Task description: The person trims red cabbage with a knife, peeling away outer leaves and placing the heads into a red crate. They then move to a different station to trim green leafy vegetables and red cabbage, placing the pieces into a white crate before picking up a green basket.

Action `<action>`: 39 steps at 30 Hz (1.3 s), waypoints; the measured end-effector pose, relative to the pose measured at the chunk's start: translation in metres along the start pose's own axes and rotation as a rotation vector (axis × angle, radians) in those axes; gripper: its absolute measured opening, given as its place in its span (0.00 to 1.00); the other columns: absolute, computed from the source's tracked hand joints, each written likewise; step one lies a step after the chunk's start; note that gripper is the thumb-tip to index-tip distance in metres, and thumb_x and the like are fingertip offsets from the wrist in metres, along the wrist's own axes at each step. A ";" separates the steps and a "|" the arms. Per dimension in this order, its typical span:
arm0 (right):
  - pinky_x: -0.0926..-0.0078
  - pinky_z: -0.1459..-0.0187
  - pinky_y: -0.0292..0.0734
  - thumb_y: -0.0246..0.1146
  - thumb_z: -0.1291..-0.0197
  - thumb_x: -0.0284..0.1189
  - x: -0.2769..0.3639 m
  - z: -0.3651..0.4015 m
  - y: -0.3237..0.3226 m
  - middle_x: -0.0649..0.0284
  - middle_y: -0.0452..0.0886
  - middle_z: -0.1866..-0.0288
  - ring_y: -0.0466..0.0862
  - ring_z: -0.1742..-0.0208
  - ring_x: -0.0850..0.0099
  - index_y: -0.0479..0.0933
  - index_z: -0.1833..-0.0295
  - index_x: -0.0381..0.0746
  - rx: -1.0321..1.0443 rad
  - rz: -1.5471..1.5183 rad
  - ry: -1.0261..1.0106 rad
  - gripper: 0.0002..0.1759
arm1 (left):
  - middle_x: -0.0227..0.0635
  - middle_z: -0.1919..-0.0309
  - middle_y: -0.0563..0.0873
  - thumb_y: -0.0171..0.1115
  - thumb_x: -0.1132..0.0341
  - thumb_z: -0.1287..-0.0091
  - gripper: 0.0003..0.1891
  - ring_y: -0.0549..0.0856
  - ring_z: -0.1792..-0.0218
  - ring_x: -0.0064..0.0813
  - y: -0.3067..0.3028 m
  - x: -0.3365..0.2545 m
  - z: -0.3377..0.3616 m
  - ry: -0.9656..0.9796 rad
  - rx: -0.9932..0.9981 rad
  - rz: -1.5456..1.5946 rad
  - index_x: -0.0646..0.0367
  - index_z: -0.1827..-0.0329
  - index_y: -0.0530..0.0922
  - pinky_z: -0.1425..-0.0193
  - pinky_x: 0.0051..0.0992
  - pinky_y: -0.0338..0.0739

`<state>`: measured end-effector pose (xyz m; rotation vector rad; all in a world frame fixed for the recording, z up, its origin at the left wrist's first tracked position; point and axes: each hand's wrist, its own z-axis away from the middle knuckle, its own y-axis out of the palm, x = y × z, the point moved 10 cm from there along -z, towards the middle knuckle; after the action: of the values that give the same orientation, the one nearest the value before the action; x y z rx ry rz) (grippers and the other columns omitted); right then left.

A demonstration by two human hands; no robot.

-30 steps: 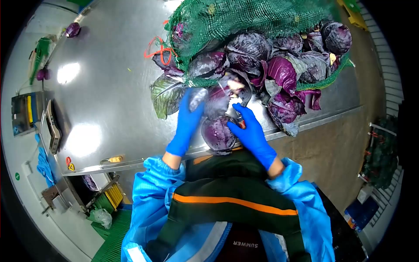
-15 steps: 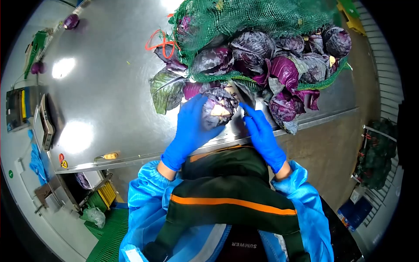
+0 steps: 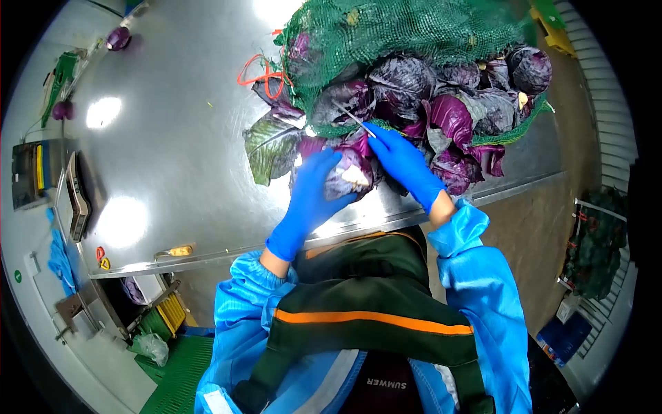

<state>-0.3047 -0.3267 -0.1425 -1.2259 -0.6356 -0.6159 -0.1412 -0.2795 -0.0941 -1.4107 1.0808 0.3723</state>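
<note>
Fingers (image 3: 324, 163) of the left hand (image 3: 310, 199) curl round the red cabbage (image 3: 354, 176) by the near edge of the table (image 3: 172, 138), stem toward the person; the right hand (image 3: 403, 160), just beside, grips a knife (image 3: 352, 119), blade pointing up-left.

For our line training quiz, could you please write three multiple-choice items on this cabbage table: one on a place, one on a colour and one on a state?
1. Where is the cabbage that the left hand grips?
A) on the floor
B) just in front of the pile, near the table's front edge
C) in a crate

2. What colour is the net over the pile?
A) white
B) orange
C) green

3. What is the right hand doing?
A) holding a knife
B) lying open and empty
C) resting on the apron

Answers:
1 B, the cabbage is between pile and table edge.
2 C, the mesh is green.
3 A, a thin blade sticks out of the fist.
</note>
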 end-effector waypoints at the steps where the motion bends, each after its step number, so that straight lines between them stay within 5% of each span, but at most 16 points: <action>1: 0.69 0.52 0.72 0.55 0.36 0.38 -0.008 0.002 0.006 0.53 0.79 0.54 0.79 0.55 0.61 0.71 0.38 0.48 0.022 0.022 0.060 0.21 | 0.44 0.40 0.70 0.77 0.63 0.57 0.39 0.70 0.40 0.45 0.000 0.002 0.004 0.001 0.004 0.023 0.57 0.39 0.69 0.35 0.37 0.63; 2: 0.71 0.59 0.73 0.60 0.39 0.38 0.006 0.005 -0.001 0.57 0.78 0.61 0.79 0.63 0.66 0.74 0.44 0.46 -0.096 -0.060 -0.030 0.18 | 0.44 0.39 0.69 0.77 0.64 0.57 0.39 0.70 0.39 0.44 -0.001 0.010 0.007 -0.031 -0.007 0.141 0.57 0.39 0.69 0.35 0.37 0.63; 4: 0.70 0.60 0.75 0.60 0.40 0.40 0.015 0.009 0.001 0.60 0.78 0.59 0.81 0.60 0.64 0.75 0.48 0.49 -0.033 -0.013 -0.039 0.16 | 0.43 0.40 0.68 0.77 0.67 0.58 0.39 0.69 0.38 0.42 -0.007 0.022 0.018 -0.092 0.039 0.296 0.56 0.40 0.70 0.35 0.34 0.63; 9: 0.70 0.64 0.76 0.63 0.45 0.39 0.077 0.016 -0.017 0.65 0.78 0.61 0.81 0.63 0.65 0.76 0.57 0.47 -0.093 0.164 -0.314 0.12 | 0.41 0.49 0.74 0.75 0.68 0.57 0.32 0.73 0.45 0.44 -0.015 0.006 0.012 -0.076 0.062 0.087 0.55 0.46 0.73 0.39 0.37 0.67; 13: 0.68 0.65 0.75 0.64 0.45 0.38 0.058 0.004 -0.056 0.61 0.77 0.62 0.80 0.65 0.64 0.76 0.57 0.45 -0.282 -0.091 -0.110 0.12 | 0.38 0.53 0.76 0.72 0.68 0.55 0.26 0.75 0.48 0.41 0.005 0.023 0.010 -0.069 0.112 0.130 0.53 0.50 0.75 0.43 0.37 0.69; 18: 0.72 0.67 0.73 0.66 0.47 0.37 0.067 0.000 -0.066 0.61 0.77 0.66 0.77 0.71 0.69 0.77 0.59 0.42 -0.267 -0.150 -0.165 0.13 | 0.43 0.49 0.74 0.74 0.64 0.56 0.30 0.73 0.47 0.45 0.007 -0.016 -0.024 0.025 -0.011 -0.055 0.53 0.47 0.73 0.44 0.39 0.70; 19: 0.77 0.69 0.72 0.65 0.45 0.36 0.067 -0.001 -0.089 0.66 0.76 0.68 0.75 0.72 0.75 0.77 0.58 0.41 -0.405 -0.228 -0.180 0.13 | 0.44 0.48 0.73 0.74 0.64 0.56 0.31 0.73 0.46 0.46 0.005 -0.019 -0.028 0.003 -0.048 -0.058 0.52 0.46 0.72 0.43 0.39 0.70; 21: 0.82 0.68 0.70 0.64 0.43 0.36 0.029 -0.005 -0.130 0.71 0.75 0.69 0.73 0.70 0.79 0.74 0.51 0.39 -0.540 -0.736 0.155 0.17 | 0.48 0.46 0.69 0.76 0.61 0.58 0.35 0.70 0.43 0.48 0.015 0.001 -0.029 -0.066 -0.007 -0.048 0.55 0.44 0.70 0.40 0.39 0.68; 23: 0.84 0.65 0.71 0.63 0.41 0.35 0.015 -0.003 -0.153 0.70 0.77 0.64 0.74 0.66 0.79 0.69 0.42 0.39 -0.571 -0.661 0.191 0.23 | 0.50 0.44 0.68 0.76 0.61 0.58 0.38 0.70 0.44 0.51 0.013 0.003 -0.029 -0.070 -0.019 -0.056 0.55 0.42 0.68 0.42 0.41 0.69; 27: 0.78 0.53 0.72 0.64 0.43 0.28 0.021 0.037 -0.083 0.64 0.77 0.48 0.76 0.54 0.75 0.68 0.38 0.41 -0.367 -0.365 0.020 0.27 | 0.52 0.43 0.66 0.78 0.57 0.61 0.47 0.70 0.43 0.53 0.024 0.002 -0.034 -0.084 -0.031 -0.071 0.57 0.36 0.62 0.41 0.42 0.69; 29: 0.75 0.49 0.71 0.65 0.44 0.30 0.031 0.045 -0.053 0.58 0.75 0.45 0.78 0.50 0.72 0.68 0.38 0.41 -0.345 -0.327 -0.063 0.27 | 0.53 0.42 0.66 0.78 0.56 0.62 0.50 0.70 0.42 0.52 0.032 0.017 -0.034 -0.199 0.012 0.061 0.57 0.34 0.60 0.41 0.41 0.70; 31: 0.74 0.45 0.70 0.64 0.44 0.29 -0.002 0.042 -0.038 0.57 0.75 0.45 0.77 0.47 0.70 0.69 0.38 0.41 -0.356 -0.458 0.071 0.27 | 0.51 0.42 0.67 0.79 0.57 0.61 0.50 0.71 0.43 0.49 0.029 0.027 -0.034 -0.227 0.019 0.158 0.58 0.35 0.59 0.42 0.40 0.71; 32: 0.73 0.45 0.70 0.64 0.44 0.29 -0.004 0.041 -0.039 0.57 0.75 0.45 0.77 0.46 0.69 0.69 0.39 0.40 -0.341 -0.577 0.105 0.26 | 0.47 0.45 0.70 0.79 0.59 0.60 0.48 0.74 0.45 0.41 0.032 0.047 -0.025 -0.470 -0.022 0.538 0.60 0.36 0.60 0.44 0.35 0.74; 36: 0.69 0.46 0.71 0.63 0.43 0.34 -0.005 0.051 -0.041 0.53 0.74 0.45 0.77 0.47 0.63 0.69 0.41 0.37 -0.298 -0.471 0.164 0.25 | 0.45 0.46 0.73 0.71 0.68 0.51 0.36 0.76 0.48 0.36 0.044 0.085 0.010 -0.932 -0.110 0.820 0.60 0.38 0.63 0.46 0.29 0.75; 39: 0.68 0.47 0.71 0.61 0.42 0.36 -0.016 0.053 -0.031 0.51 0.75 0.46 0.78 0.49 0.60 0.69 0.40 0.39 -0.295 -0.328 0.203 0.25 | 0.45 0.45 0.72 0.70 0.70 0.54 0.36 0.74 0.46 0.44 0.006 -0.006 -0.024 0.010 -0.077 -0.114 0.55 0.38 0.66 0.45 0.32 0.73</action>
<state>-0.3443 -0.2804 -0.1228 -1.3196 -0.5916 -1.1260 -0.1582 -0.2979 -0.0888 -1.5366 0.9978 0.3271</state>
